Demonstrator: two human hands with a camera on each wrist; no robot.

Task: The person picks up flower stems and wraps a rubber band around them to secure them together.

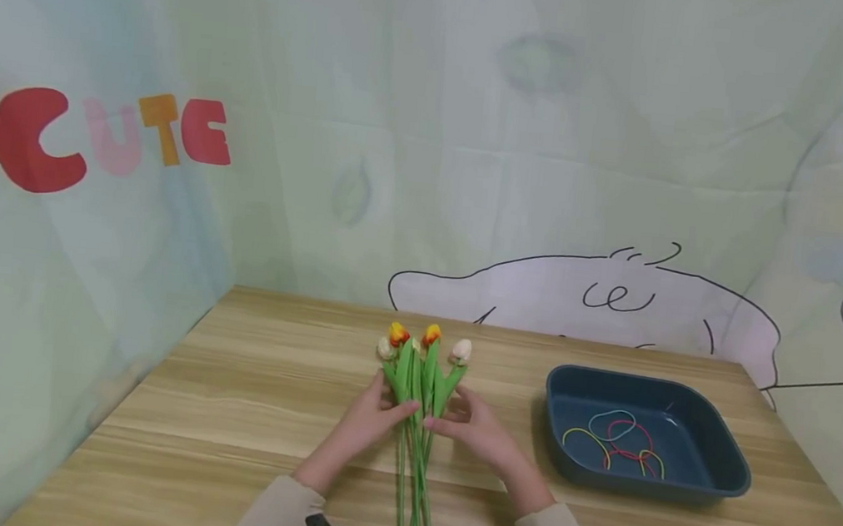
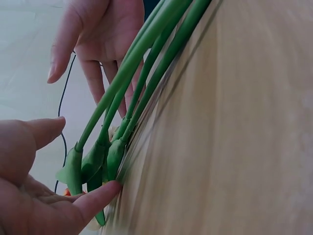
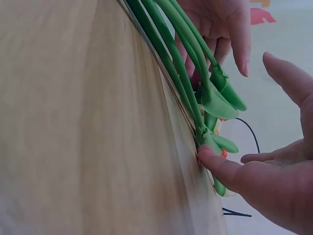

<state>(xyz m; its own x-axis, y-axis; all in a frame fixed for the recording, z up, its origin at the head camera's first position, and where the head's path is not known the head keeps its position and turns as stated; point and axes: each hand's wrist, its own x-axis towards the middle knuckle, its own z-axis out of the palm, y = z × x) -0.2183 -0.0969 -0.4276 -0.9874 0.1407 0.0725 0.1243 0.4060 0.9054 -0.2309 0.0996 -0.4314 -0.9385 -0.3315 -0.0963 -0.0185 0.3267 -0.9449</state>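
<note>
Several artificial tulips (image 1: 426, 380) lie bunched on the wooden table, their orange-yellow and whitish heads at the far end and green stems running toward me. On the bunch's left side is my left hand (image 1: 370, 417); its thumb is raised and its fingers reach beside the leaves (image 2: 73, 169). My right hand (image 1: 480, 429) flanks the other side, with a fingertip at the leaves near the tabletop in the right wrist view. Neither hand closes around the stems (image 3: 166, 54). Some flower heads are hidden behind leaves and fingers in the wrist views.
A dark blue tray (image 1: 643, 485) stands on the table to the right, with several coloured rubber bands (image 1: 630, 453) inside. Behind the wooden table (image 1: 246, 373) hangs a printed cloth backdrop (image 1: 310, 161) with letters and a cartoon drawing.
</note>
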